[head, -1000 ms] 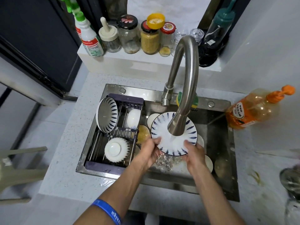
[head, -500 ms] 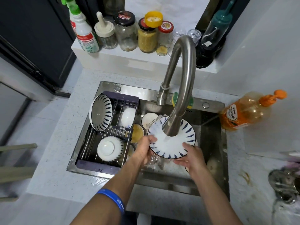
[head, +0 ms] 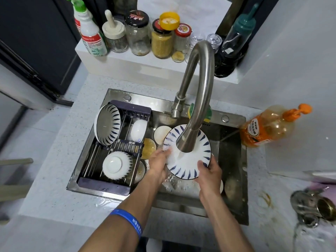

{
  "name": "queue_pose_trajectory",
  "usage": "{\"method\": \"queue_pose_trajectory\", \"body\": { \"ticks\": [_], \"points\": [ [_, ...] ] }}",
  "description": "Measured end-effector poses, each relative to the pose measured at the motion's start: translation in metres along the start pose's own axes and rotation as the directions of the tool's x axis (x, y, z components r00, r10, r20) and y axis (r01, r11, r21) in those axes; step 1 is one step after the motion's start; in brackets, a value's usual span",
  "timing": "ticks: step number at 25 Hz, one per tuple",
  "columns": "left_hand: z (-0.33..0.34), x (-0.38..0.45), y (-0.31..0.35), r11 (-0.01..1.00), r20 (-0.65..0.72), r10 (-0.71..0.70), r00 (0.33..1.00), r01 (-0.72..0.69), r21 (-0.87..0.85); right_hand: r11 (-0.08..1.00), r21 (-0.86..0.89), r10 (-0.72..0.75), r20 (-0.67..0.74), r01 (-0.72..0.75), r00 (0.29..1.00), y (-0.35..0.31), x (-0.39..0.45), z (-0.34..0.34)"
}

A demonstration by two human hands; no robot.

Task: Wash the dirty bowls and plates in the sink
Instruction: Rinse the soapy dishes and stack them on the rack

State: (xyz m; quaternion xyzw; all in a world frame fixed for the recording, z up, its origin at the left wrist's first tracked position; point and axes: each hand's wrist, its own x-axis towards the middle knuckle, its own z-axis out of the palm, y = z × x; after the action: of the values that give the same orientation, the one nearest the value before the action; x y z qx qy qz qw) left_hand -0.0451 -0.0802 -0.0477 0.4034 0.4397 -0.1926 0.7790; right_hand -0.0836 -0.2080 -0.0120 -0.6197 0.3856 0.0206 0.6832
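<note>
Both hands grip plate (head: 189, 160) rim — left hand (head: 160, 164), right hand (head: 209, 173); best turn plate slowly under tap (head: 197, 99), keeping grip firm — wet rim slippery.

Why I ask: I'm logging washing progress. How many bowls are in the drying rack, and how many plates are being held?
Bowls in the drying rack: 3 (striped bowl, white bowl, upturned bowl)
Held plate: 1
Total: 4
</note>
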Motion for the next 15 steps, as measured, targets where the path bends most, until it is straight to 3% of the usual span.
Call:
{"method": "queue_pose_trajectory", "body": {
  "ticks": [3, 5, 7, 9, 12, 13, 15],
  "points": [
    [-0.008, -0.017, 0.002, 0.987, 0.186, -0.106, 0.977, 0.126, -0.098, 0.890, 0.281, 0.342, 0.105, -0.358, 0.934, 0.005, 0.004, 0.000],
    [-0.016, -0.020, 0.009, 0.998, 0.210, -0.062, 0.976, 0.064, -0.007, 0.793, 0.283, 0.497, 0.209, -0.539, 0.842, 0.014, 0.004, 0.007],
    [-0.023, -0.020, 0.019, 0.988, 0.125, -0.006, 0.992, -0.013, 0.152, 0.784, 0.187, 0.546, 0.245, -0.592, 0.801, 0.020, 0.005, 0.015],
    [-0.029, -0.018, 0.030, 0.947, 0.019, 0.068, 0.998, -0.070, 0.313, 0.873, -0.010, 0.481, 0.186, -0.488, 0.857, 0.025, 0.011, 0.017],
    [-0.029, -0.018, 0.031, 0.786, -0.047, 0.232, 0.971, -0.159, 0.598, 0.919, -0.372, 0.174, 0.075, -0.135, 0.982, 0.032, 0.010, 0.014],
    [-0.029, -0.017, 0.026, 0.706, -0.027, 0.282, 0.959, -0.189, 0.682, 0.889, -0.458, 0.072, 0.099, -0.019, 0.992, 0.036, 0.008, 0.015],
    [-0.023, -0.024, 0.018, 0.562, 0.079, 0.412, 0.908, -0.322, 0.762, 0.867, -0.460, -0.021, 0.351, 0.192, 0.936, 0.038, -0.003, 0.022]
  ]
}}
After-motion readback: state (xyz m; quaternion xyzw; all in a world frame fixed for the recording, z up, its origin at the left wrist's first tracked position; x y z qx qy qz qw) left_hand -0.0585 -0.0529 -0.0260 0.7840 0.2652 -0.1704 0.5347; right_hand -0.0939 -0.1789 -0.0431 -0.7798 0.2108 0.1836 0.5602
